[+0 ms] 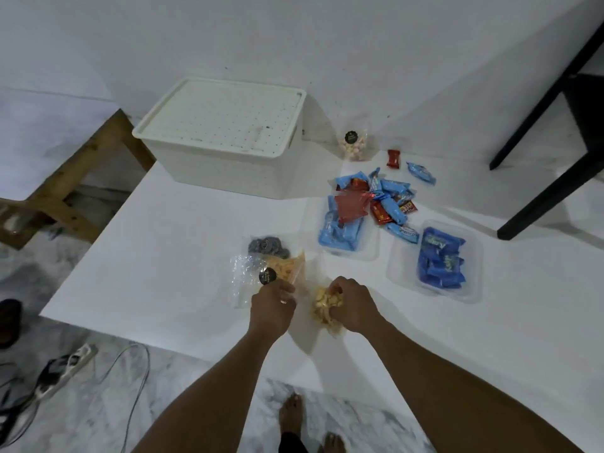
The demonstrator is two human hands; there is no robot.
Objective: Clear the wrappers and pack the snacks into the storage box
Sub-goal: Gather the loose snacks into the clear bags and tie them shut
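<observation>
The cream storage box (pixel 225 152) stands at the back of the white table with its lid on. At the near edge my left hand (pixel 273 305) pinches a clear bag of orange snack sticks (pixel 287 269) that carries a black round sticker. My right hand (pixel 351 305) grips a clear bag of pale yellow chips (pixel 322 307). A bag of dark round cookies (pixel 268 246) lies just behind them. Two clear trays hold blue packets, one (pixel 340 233) under a red wrapper (pixel 351 204), the other (pixel 441 256) to the right. Loose blue and red packets (pixel 392 204) lie between them.
A small clear bag of pastel sweets (pixel 354 145) stands by the wall next to the box. Black chair legs (pixel 549 184) rise at the right. A wooden frame (pixel 81 178) is at the left. A power strip with cables (pixel 65 367) lies on the marble floor.
</observation>
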